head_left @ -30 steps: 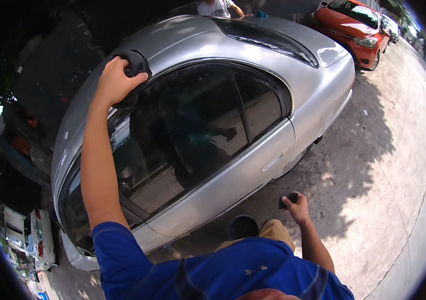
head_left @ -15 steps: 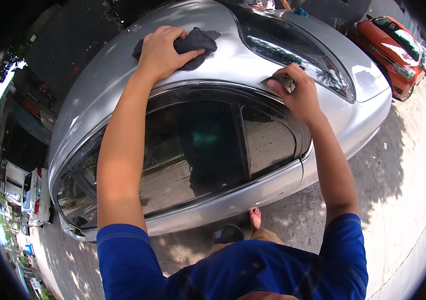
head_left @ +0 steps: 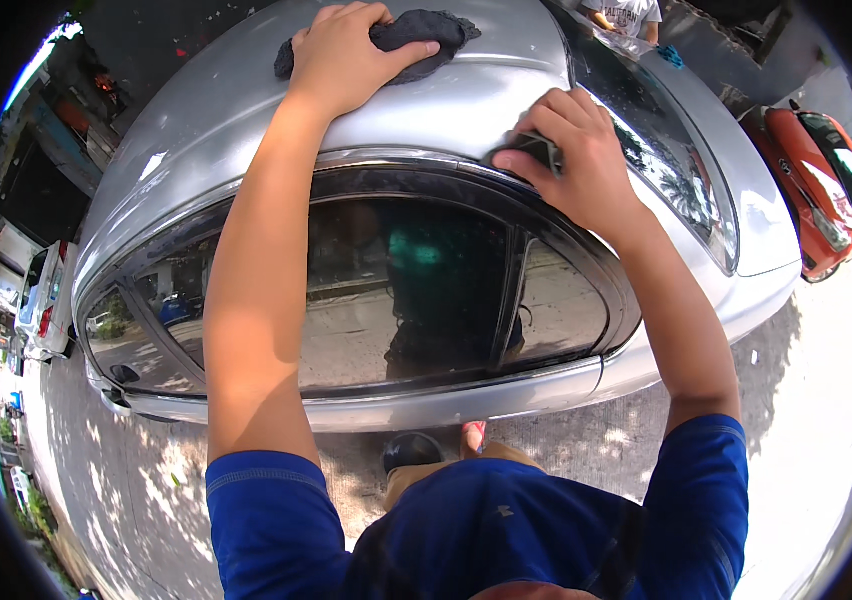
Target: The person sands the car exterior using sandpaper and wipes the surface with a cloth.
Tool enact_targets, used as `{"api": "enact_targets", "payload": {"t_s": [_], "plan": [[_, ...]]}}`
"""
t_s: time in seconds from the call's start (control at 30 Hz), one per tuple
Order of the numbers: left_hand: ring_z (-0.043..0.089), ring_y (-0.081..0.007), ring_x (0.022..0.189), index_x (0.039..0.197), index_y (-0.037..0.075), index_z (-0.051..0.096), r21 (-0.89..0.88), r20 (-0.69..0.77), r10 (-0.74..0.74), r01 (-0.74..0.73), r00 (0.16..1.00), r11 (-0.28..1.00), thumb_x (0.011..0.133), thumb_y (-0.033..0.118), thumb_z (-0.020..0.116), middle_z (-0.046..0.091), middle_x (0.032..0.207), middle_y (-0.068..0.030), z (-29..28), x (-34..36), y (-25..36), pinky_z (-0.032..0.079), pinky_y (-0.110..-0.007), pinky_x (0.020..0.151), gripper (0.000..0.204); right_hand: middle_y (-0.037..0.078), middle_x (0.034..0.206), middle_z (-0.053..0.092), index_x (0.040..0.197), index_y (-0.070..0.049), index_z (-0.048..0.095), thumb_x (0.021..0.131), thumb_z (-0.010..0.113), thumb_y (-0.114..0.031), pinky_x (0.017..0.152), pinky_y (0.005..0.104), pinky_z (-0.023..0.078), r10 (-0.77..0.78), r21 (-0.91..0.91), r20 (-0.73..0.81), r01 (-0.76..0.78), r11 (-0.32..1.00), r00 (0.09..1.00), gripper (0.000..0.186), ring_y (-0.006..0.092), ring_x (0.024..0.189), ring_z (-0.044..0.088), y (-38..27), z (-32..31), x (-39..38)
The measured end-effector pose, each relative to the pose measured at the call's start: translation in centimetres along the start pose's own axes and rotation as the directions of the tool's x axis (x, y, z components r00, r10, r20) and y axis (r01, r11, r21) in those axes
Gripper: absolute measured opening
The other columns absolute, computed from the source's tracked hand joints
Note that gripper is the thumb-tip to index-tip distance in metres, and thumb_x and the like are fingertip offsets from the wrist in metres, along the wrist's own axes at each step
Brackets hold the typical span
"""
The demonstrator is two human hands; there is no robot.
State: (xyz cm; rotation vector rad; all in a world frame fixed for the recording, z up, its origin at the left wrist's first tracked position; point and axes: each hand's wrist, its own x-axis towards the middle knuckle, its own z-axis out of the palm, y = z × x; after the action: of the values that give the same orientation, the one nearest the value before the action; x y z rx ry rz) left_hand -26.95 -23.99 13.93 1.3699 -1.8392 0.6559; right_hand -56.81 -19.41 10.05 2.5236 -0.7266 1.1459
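A silver car (head_left: 196,150) fills the middle of the head view, its dark side windows facing me. My left hand (head_left: 346,55) presses a dark grey cloth (head_left: 426,35) flat on the roof. My right hand (head_left: 571,155) grips a small dark pad (head_left: 531,150) against the roof edge just above the rear window frame. Both arms reach up from blue sleeves.
A black bucket (head_left: 411,452) stands on the concrete by my foot, close to the car's sill. An orange car (head_left: 831,185) is parked at the right. A white car (head_left: 41,300) is at the left. Another person in a white shirt (head_left: 631,15) stands beyond the silver car.
My right hand rose from near the ground to the roof edge, carrying the pad. My left hand slid the cloth from the door frame farther onto the roof.
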Motion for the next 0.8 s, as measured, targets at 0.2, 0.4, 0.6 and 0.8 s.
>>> {"api": "enact_targets", "payload": {"t_s": [0.2,0.4,0.6,0.8], "plan": [[0.065,-0.0296,0.115,0.106,0.005,0.075,0.062,0.010,-0.072,0.071,0.997,0.996,0.080,0.067,0.080,0.075,0.109,-0.0084,0.1,0.3,1.8,0.048,-0.046,0.098,0.068,0.003,0.092,0.065,0.091,-0.009,0.070,0.079,0.091,-0.028,0.086,0.0412,0.044,0.152,-0.034,-0.036,-0.153,0.988,0.988,0.030,0.0265,0.093,0.060,2.6,-2.7,-6.7],[0.064,-0.0294,0.120,0.111,0.006,0.075,-0.014,0.086,-0.096,0.098,0.992,0.995,0.078,0.075,0.078,0.076,0.112,-0.0072,-0.9,0.2,1.4,0.043,-0.056,0.104,0.077,0.002,0.095,0.066,0.094,-0.012,0.070,0.087,0.084,-0.036,0.087,0.0427,0.044,-0.054,-0.001,-0.030,0.054,0.999,0.998,0.029,0.0273,0.099,0.060,-1.8,3.0,3.0],[0.060,-0.0360,0.124,0.107,0.004,0.077,-0.018,0.027,-0.130,0.130,0.991,0.991,0.083,0.057,0.079,0.074,0.118,-0.0137,-2.1,0.4,3.7,0.043,-0.054,0.106,0.058,0.003,0.085,0.065,0.087,-0.010,0.069,0.077,0.092,-0.015,0.082,0.0417,0.043,0.214,-0.056,-0.050,-0.216,0.975,0.976,0.025,0.0245,0.087,0.060,2.4,-3.7,-9.3],[0.060,-0.0307,0.124,0.111,0.006,0.076,0.054,-0.009,-0.107,0.108,0.994,0.993,0.079,0.067,0.078,0.074,0.117,-0.0090,-0.6,-0.1,1.8,0.042,-0.056,0.105,0.069,0.003,0.090,0.062,0.092,-0.009,0.066,0.083,0.088,-0.027,0.083,0.0419,0.044,-0.105,-0.026,-0.079,0.103,0.994,0.991,0.030,0.0285,0.092,0.059,-1.7,3.0,3.8]]}}
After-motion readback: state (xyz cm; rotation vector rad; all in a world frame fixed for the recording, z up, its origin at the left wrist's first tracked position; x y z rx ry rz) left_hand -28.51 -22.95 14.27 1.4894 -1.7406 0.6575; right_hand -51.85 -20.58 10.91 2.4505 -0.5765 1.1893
